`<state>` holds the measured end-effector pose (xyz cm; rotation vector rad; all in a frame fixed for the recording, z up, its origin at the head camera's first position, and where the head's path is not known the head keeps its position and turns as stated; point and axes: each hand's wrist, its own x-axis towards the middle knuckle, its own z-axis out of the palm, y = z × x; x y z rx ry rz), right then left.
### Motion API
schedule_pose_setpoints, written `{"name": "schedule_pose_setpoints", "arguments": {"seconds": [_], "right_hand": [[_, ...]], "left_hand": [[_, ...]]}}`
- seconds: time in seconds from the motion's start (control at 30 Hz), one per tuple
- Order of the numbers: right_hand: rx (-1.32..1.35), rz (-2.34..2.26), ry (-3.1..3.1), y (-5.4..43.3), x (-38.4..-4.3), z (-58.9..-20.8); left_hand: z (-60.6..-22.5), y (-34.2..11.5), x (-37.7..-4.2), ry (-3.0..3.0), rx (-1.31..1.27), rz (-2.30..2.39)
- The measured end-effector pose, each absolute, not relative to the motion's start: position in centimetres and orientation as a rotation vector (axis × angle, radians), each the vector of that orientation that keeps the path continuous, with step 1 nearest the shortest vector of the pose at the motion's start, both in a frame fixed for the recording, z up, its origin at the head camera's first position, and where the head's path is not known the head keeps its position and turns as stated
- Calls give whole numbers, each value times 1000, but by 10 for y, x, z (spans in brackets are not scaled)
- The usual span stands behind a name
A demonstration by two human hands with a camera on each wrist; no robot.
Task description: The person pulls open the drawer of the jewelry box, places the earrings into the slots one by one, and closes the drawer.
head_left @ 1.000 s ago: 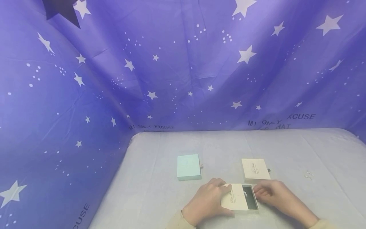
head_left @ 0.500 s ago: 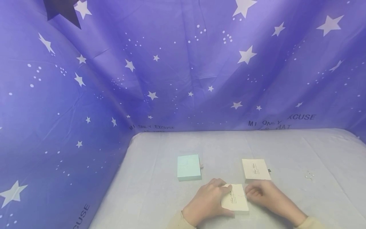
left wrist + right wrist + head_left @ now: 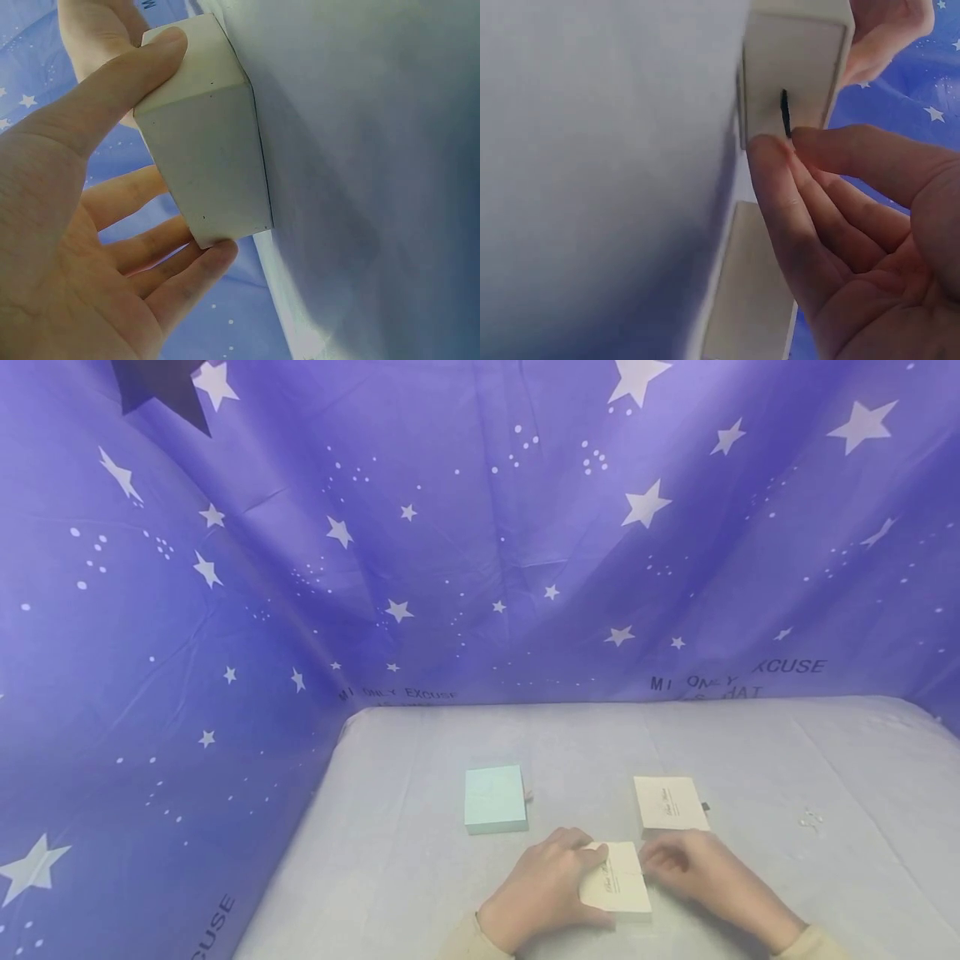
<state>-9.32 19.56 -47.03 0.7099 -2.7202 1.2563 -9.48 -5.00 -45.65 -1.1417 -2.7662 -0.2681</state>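
A cream drawer-style gift box [image 3: 626,889] with dark script on its lid lies on the cloth in the head view. My left hand [image 3: 543,885] grips it, thumb on one side and fingertips on the other; the left wrist view shows the box's plain end [image 3: 206,161]. On the opposite end, a short black ribbon tab [image 3: 785,112] sticks out of the drawer front. My right hand [image 3: 693,868] pinches the tip of that tab between thumb and index finger. The drawer sits flush inside its sleeve, so its contents are hidden.
Behind the right hand lies a second cream box [image 3: 670,803] with a dark tab. A mint-green box [image 3: 495,799] rests at the back left. Several tiny pale trinkets [image 3: 810,818] are scattered at the right. A purple star-printed curtain [image 3: 487,543] rises behind the white cloth [image 3: 390,860].
The drawer, partly out with a dark lining showing a second ago, has slid into its sleeve. My right hand has moved left with it; the left hand has kept its place.
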Motion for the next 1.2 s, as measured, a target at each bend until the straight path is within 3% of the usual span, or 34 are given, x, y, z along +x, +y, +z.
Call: {"name": "schedule_pose_setpoints", "arguments": {"seconds": [0.23,0.53,1.2], "right_hand": [[629,1185,-2743,194,-90,-457],[779,878,-2753,181,-78,-466],[817,861,-2727,178,-78,-471]], "left_hand": [[-456,-51,-95,-2766,-1146,-276],[-454,-50,-94,-2751,-1152,-284],[-454,-50,-95,-2767,-1158,-305]]}}
